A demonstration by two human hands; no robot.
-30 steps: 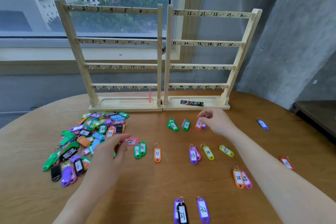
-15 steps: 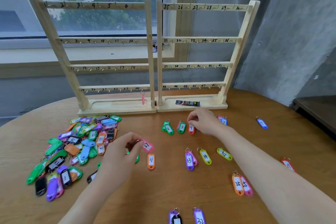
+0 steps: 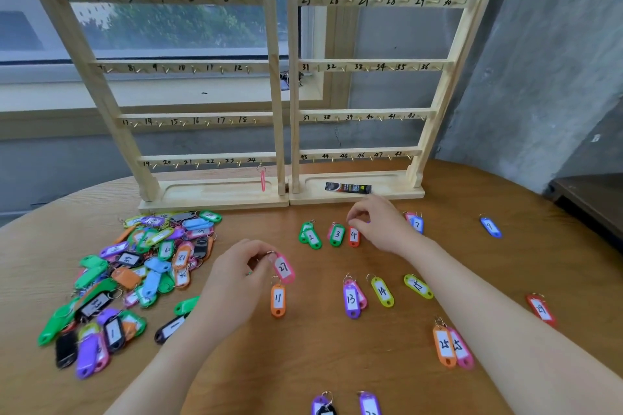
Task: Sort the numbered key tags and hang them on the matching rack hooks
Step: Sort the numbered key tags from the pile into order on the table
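Pink plastic catches our eye first: the pink oblong key tag marked 27 [image 3: 284,267] hangs from our left hand [image 3: 236,274], pinched at its metal ring between thumb and fingertip, just above the orange tag marked 11 [image 3: 277,300] lying on the round wooden counter [image 3: 337,357]. Our right hand [image 3: 381,226] hovers with curled fingers beside the red tag marked 4 [image 3: 353,236]; we cannot tell whether it holds something small. The unsorted heap of coloured tags [image 3: 135,276] lies well to the left, and the two pale wooden racks with numbered hooks [image 3: 279,91] stand at the counter's far edge, nearly bare apart from one pink tag [image 3: 263,178] hanging at hook 24.

As we judge it, 27 belongs either near the paired tags marked 25 [image 3: 450,345] in the sorted rows, or on the top rail of the right-hand rack. To do this well, we should keep the grip on the ring, leave the label facing us, and set the tag down clear of its neighbours.
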